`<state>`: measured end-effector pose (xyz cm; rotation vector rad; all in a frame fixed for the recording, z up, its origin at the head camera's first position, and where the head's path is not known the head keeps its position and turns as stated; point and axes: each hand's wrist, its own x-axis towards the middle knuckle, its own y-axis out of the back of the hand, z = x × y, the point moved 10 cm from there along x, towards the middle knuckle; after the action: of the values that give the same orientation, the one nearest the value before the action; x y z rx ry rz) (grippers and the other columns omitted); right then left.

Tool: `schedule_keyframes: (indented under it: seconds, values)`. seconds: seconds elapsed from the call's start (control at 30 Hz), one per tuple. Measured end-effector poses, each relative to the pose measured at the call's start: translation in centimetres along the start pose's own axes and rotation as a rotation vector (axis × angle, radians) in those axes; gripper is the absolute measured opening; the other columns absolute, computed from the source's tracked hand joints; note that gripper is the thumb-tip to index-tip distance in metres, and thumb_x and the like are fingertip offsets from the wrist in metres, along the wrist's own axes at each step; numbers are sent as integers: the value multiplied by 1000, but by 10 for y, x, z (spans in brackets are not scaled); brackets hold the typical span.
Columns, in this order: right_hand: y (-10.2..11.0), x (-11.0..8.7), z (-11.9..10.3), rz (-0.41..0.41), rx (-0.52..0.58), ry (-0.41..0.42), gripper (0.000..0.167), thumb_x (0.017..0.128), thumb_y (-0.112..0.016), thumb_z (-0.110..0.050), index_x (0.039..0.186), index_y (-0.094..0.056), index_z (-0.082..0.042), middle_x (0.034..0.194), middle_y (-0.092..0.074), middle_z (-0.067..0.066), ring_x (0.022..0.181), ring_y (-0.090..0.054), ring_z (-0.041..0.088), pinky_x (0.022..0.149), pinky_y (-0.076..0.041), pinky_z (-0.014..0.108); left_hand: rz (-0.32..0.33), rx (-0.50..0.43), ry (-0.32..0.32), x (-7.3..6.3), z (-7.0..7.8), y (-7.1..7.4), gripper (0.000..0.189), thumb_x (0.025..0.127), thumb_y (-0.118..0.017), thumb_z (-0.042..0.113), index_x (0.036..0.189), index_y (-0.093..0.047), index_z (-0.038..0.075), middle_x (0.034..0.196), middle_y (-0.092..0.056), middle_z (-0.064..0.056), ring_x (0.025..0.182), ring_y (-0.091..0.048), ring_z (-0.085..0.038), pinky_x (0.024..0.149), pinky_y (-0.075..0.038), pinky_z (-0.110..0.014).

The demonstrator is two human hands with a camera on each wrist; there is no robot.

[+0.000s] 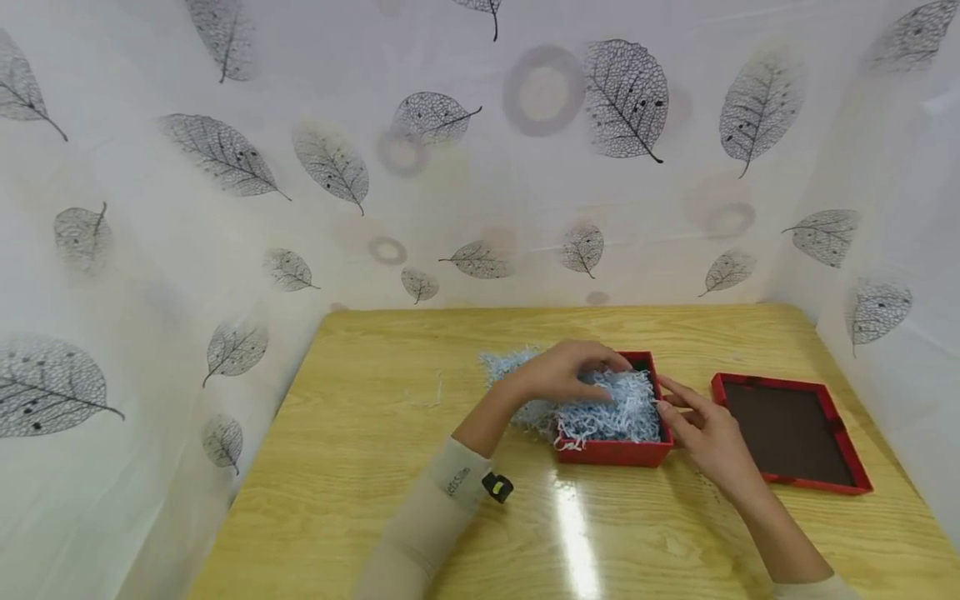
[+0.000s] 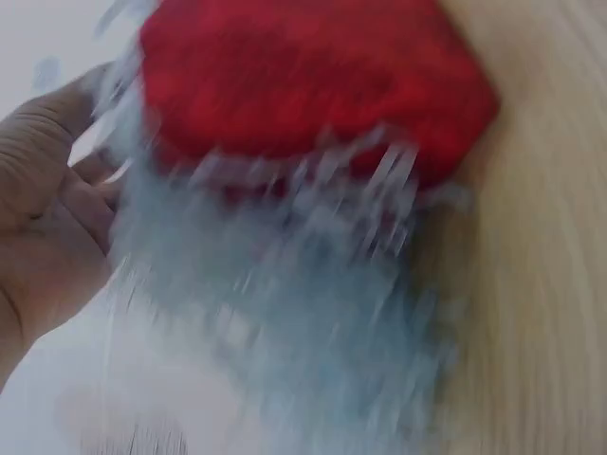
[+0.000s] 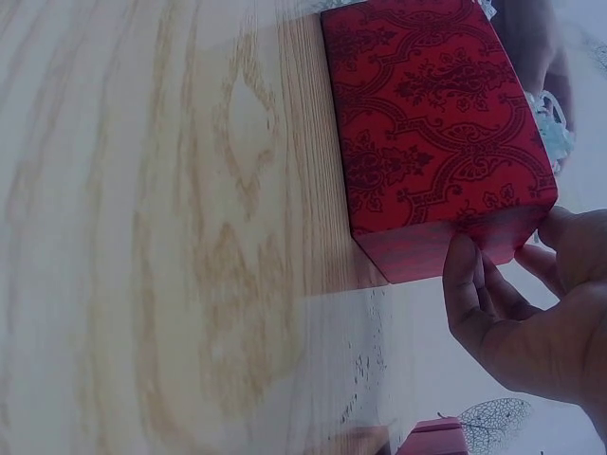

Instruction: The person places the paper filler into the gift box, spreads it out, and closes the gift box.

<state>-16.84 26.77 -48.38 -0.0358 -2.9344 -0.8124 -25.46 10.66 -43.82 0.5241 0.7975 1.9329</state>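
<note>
A red box point(image 1: 615, 454) with a dark pattern stands on the table, filled with pale blue shredded paper point(image 1: 622, 408). My left hand point(image 1: 566, 371) is over the box from its left, thumb and fingers apart, touching the shredded paper. In the blurred left wrist view, shredded paper point(image 2: 275, 303) spills past the box edge beside that hand point(image 2: 57, 199). My right hand point(image 1: 705, 433) rests its fingertips against the box's right side. In the right wrist view, the right hand's thumb and fingers point(image 3: 462, 261) touch the box's end wall point(image 3: 417, 254).
More shredded paper point(image 1: 510, 362) lies left of the box, with a few loose strands point(image 1: 438, 387) further left. The red lid point(image 1: 787, 429), dark inside, lies inner side up at the right. Leaf-printed sheeting point(image 1: 480, 192) surrounds the wooden table point(image 1: 360, 433).
</note>
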Motion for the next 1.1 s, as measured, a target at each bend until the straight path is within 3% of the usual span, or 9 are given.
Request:
schedule_keyframes:
  seconds: [0.13, 0.27, 0.37, 0.5, 0.63, 0.87, 1.0, 1.1]
  values:
    - [3, -1, -1, 13, 5, -7, 51, 110, -60, -30, 158, -52, -15, 129, -64, 25, 92, -68, -2, 63, -61, 32, 123, -133, -20, -32, -17, 35, 63, 97, -81, 19, 154, -55, 15, 153, -59, 0, 139, -56, -15, 116, -45, -31]
    - [3, -2, 0, 18, 6, -8, 51, 110, -61, -30, 158, -52, -15, 129, -64, 25, 91, -67, -3, 63, -61, 32, 242, -188, 17, -69, -55, 59, 67, 96, -82, 22, 156, -53, 22, 158, -53, 4, 147, -47, -13, 124, -37, -37]
    - [0, -2, 0, 10, 6, -6, 51, 110, -61, -29, 158, -52, -15, 129, -65, 25, 90, -67, -2, 62, -59, 30, 304, -236, 98, -96, -90, 63, 69, 96, -82, 26, 157, -51, 29, 159, -50, 8, 150, -43, -14, 126, -33, -39]
    - [-2, -1, 0, 4, 8, 0, 51, 110, -61, -29, 158, -51, -16, 129, -65, 25, 89, -69, 6, 59, -56, 29, 314, -299, 199, -121, -124, 55, 79, 93, -85, 29, 161, -44, 34, 166, -40, 11, 157, -33, -21, 127, -30, -52]
    - [-1, -1, -2, 10, 8, 1, 51, 110, -60, -30, 159, -51, -17, 130, -64, 25, 90, -69, 7, 58, -55, 29, 247, -259, 227, -123, -133, 39, 98, 87, -90, 31, 167, -33, 32, 173, -26, 9, 161, -20, -25, 125, -28, -61]
    - [0, -2, -1, 13, 4, -1, 51, 110, -60, -29, 160, -50, -18, 131, -63, 25, 90, -68, 6, 57, -53, 28, 112, -104, 210, -104, -127, 10, 119, 83, -94, 35, 171, -16, 24, 177, -8, -10, 163, -8, -29, 126, -23, -63]
    - [-1, -1, -1, 12, 2, 1, 51, 110, -60, -29, 159, -50, -18, 130, -64, 25, 89, -69, 8, 57, -54, 28, 109, -33, 244, -100, -129, 5, 110, 84, -92, 30, 170, -24, 23, 174, -25, -8, 160, -24, -29, 126, -29, -53]
    - [-1, -1, 0, 14, -4, -3, 51, 110, -60, -29, 159, -51, -17, 129, -65, 25, 89, -70, 7, 58, -55, 28, 131, -42, 259, -101, -131, 5, 88, 88, -89, 23, 162, -43, 17, 163, -45, -7, 151, -42, -28, 123, -38, -46]
